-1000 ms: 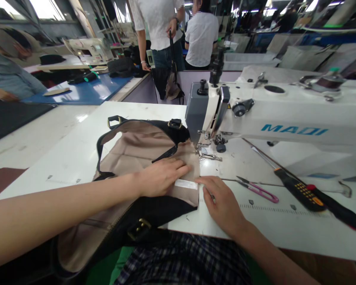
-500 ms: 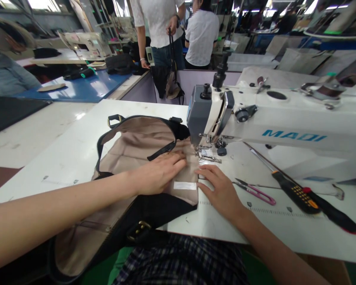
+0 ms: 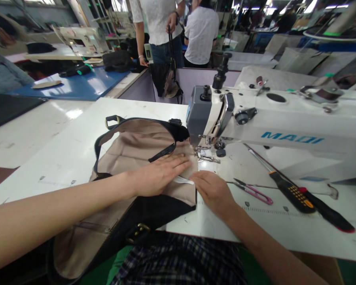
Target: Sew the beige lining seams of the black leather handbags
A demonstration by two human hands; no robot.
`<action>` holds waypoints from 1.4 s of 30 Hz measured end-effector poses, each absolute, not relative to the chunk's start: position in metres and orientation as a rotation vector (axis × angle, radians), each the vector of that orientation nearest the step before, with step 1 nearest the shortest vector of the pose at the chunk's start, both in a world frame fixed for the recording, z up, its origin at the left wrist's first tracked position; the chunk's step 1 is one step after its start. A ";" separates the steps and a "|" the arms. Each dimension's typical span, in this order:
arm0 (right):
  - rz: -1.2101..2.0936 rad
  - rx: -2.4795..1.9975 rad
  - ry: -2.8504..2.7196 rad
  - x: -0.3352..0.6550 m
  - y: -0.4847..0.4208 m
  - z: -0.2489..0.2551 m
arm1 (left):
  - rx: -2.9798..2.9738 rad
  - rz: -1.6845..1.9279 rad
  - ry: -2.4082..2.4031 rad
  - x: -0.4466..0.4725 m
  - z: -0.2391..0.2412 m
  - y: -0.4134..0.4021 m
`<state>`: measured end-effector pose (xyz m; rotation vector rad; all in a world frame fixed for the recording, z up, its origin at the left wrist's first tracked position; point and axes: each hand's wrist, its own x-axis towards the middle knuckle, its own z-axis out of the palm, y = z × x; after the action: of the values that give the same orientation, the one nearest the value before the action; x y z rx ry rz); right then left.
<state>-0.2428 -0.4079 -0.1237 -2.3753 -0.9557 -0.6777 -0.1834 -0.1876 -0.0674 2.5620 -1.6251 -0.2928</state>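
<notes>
A beige bag lining (image 3: 136,148) with a black zipper edge and black straps lies on the white sewing table (image 3: 71,146), its right edge under the presser foot of a white sewing machine (image 3: 284,122). My left hand (image 3: 158,174) lies flat on the lining, fingers stretched toward the needle. My right hand (image 3: 212,190) rests at the lining's right edge, fingers curled and pinching a small white label (image 3: 184,180) that is lifted off the fabric.
Pink thread snips (image 3: 253,191) and a black screwdriver with a yellow-marked handle (image 3: 296,194) lie right of my hand. Two people in white tops (image 3: 178,23) stand behind the table. A blue table (image 3: 74,85) and another sewing machine (image 3: 80,37) sit at the back left.
The white label lay flat on the lining; now my right hand has closed on it and lifted one end. My left hand shifted slightly forward on the fabric.
</notes>
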 end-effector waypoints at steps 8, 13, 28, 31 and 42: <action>-0.694 -2.387 -0.918 -0.251 -0.407 -0.130 | 2.552 -0.337 -1.692 -0.174 -0.089 -0.190; -0.681 -2.401 -0.942 -0.256 -0.411 -0.136 | 2.560 -0.426 -1.682 -0.171 -0.089 -0.194; -0.650 -2.427 -0.884 -0.220 -0.413 -0.149 | 2.442 -0.459 -1.719 -0.102 -0.090 -0.200; -0.619 -2.416 -0.846 -0.219 -0.413 -0.149 | 2.431 -0.493 -1.683 -0.092 -0.072 -0.203; -0.248 -2.235 -1.006 -0.282 -0.408 -0.117 | 2.616 -0.120 -1.369 -0.310 -0.078 -0.187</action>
<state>-0.2819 -0.4076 -0.1167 -2.2348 -1.0058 -0.2476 -0.3098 -0.1867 -0.0785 2.6161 -1.3694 -0.1199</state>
